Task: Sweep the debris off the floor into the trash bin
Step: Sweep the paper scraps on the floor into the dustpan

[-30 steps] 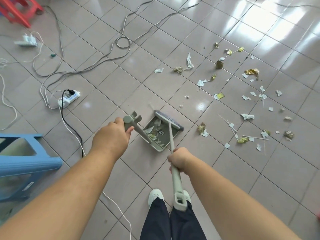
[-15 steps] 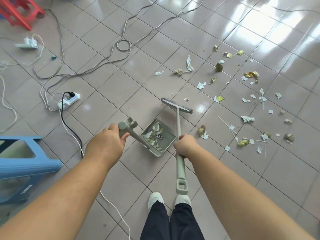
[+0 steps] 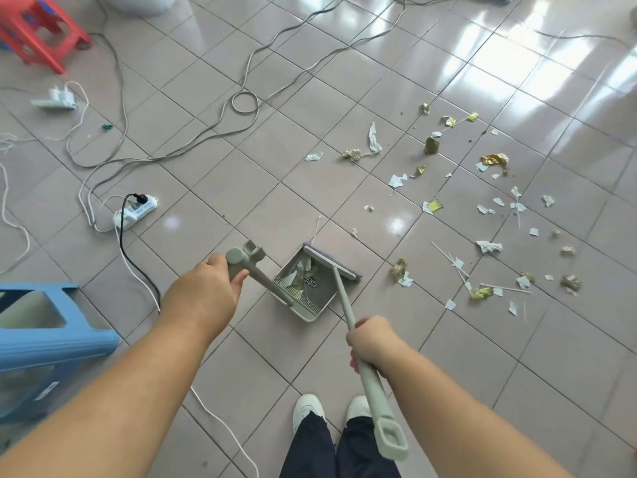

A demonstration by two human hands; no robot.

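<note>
the broom (image 3: pixel 344 298) has been drawn back toward the dustpan (image 3: pixel 303 288) since half a second ago, when its head stood out on the open tile beyond the pan's mouth. now the bristle head (image 3: pixel 332 265) lies across the pan's open edge, and a few pale and yellowish scraps can be seen inside the pan. the stroke is judged to be ending — one small load has been gathered, and the pan has barely shifted.

the left hand (image 3: pixel 206 288) is closed around the top of the dustpan's upright handle (image 3: pixel 255 270), fingers curled about it. the right hand (image 3: pixel 370 341) is wrapped around the broom's shaft partway up, with the hanging loop at the handle's end (image 3: pixel 391 439) left free below it.

most of the debris (image 3: pixel 482 215) is left on the floor to the right and ahead — torn paper, gold foil crumples and thin sticks, scattered over several tiles and well apart from the pan. one clump (image 3: pixel 400 272) lies near the broom head's right end. no trash bin can be made out for certain, so the task is judged far from done.

the floor (image 3: pixel 241 374) is of glossy pinkish-grey tile, with bright glare at upper right. loose cables (image 3: pixel 241 101) and a power strip (image 3: pixel 136 212) are spread to the left; a blue stool (image 3: pixel 51 343) and a red stool (image 3: pixel 41 32) stand at the left edge.
</note>
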